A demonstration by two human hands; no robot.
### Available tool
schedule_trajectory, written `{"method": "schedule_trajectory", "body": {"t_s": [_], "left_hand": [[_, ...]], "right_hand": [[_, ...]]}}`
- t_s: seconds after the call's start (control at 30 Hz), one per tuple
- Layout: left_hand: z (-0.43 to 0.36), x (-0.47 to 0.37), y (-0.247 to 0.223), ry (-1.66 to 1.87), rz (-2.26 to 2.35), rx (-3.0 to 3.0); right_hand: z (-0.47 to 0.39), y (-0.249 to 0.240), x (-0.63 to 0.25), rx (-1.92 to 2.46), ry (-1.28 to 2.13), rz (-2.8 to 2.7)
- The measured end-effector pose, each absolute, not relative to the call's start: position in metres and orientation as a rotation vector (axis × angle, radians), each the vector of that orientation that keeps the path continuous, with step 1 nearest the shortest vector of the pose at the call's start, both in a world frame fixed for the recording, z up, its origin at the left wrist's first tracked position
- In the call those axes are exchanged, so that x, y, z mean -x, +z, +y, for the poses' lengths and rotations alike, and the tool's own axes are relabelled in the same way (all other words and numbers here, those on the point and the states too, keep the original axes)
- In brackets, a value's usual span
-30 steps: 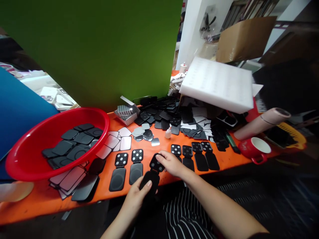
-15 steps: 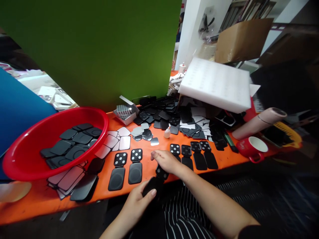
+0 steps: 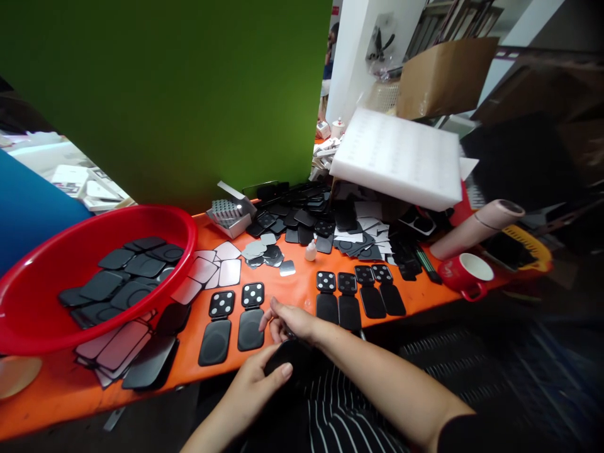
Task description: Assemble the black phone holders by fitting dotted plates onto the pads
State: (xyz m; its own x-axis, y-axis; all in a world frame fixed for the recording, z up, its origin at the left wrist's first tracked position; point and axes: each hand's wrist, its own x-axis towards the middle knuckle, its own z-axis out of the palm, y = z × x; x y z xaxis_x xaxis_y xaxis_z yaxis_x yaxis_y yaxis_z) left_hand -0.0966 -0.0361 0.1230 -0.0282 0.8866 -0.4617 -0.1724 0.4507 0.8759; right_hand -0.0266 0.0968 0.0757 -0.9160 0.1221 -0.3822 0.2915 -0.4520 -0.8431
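Observation:
My left hand (image 3: 257,377) grips a black hinged two-part panel (image 3: 292,360) at the table's front edge, thumb on top. Around the far end of this panel curl the fingers of my right hand (image 3: 290,321), which hides its upper part. Two similar panels, a left one (image 3: 215,343) and a nearer one (image 3: 251,329), lie unfolded to the left, their small upper squares bearing silvery dots. Several more unfolded panels (image 3: 349,311) lie in a row on the right. Behind my hands stand a small white dropper bottle (image 3: 310,251) and a pile of grey square plates (image 3: 262,251).
A red basin (image 3: 191,251) with black pads stands left on the orange table (image 3: 297,286). Pinkish sheets (image 3: 117,343) lie before it. Black parts (image 3: 302,217) pile up behind; a white foam block (image 3: 396,157), pink flask (image 3: 476,229) and red mug (image 3: 465,277) stand right.
My right hand has moved left and down over the far end of the held panel, and the dotted square no longer shows. The view has shifted slightly.

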Motion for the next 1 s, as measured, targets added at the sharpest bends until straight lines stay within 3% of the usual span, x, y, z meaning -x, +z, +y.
{"method": "schedule_trajectory", "body": {"t_s": [0.3, 0.57, 0.8, 1.0], "left_hand": [[-0.036, 0.091, 0.113, 1.050, 1.351, -0.571], [-0.037, 0.091, 0.107, 1.089, 1.570, -0.554], [-0.030, 0.104, 0.090, 1.282, 1.738, -0.533], [-0.025, 0.103, 0.090, 1.433, 1.673, -0.468]], "right_hand": [[0.108, 0.075, 0.021, -0.793, -2.281, 2.029], [0.122, 0.104, 0.001, -1.218, -1.568, 2.775], [0.086, 0.133, -0.012, -1.070, -1.396, 3.056], [0.051, 0.122, -0.018, -0.679, -1.308, 3.299]]}}
